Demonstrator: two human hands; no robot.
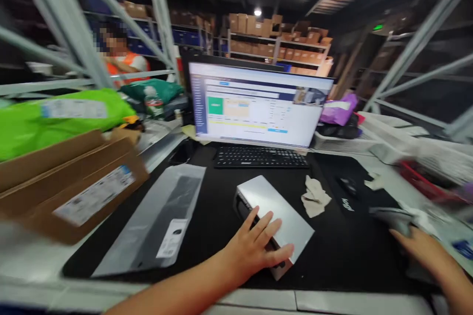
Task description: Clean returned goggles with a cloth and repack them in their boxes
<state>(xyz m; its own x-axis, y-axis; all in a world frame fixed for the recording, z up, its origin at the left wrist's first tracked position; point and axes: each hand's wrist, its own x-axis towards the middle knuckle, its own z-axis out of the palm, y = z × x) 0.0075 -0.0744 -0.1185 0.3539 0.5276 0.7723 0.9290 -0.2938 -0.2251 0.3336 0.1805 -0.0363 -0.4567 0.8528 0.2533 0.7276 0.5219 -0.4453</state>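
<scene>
A silver-white box (284, 206) with a dark printed side lies at an angle on the black desk mat (332, 261). My left hand (254, 246) rests on it, fingers spread over the top face and the near edge. At the far right my right hand (424, 251) is closed around a dark grey barcode scanner (393, 216), which is blurred and partly hidden by the hand. Left of the box lies a clear plastic bag (148, 221) with a dark flat item and a white label.
Behind the mat stand a monitor (258, 103) and a keyboard (260, 157). A mouse (347, 186) and crumpled paper (315, 197) lie to the right. At left are an open cardboard box (84, 177) and a green bag (62, 118). A person (125, 61) is in the background.
</scene>
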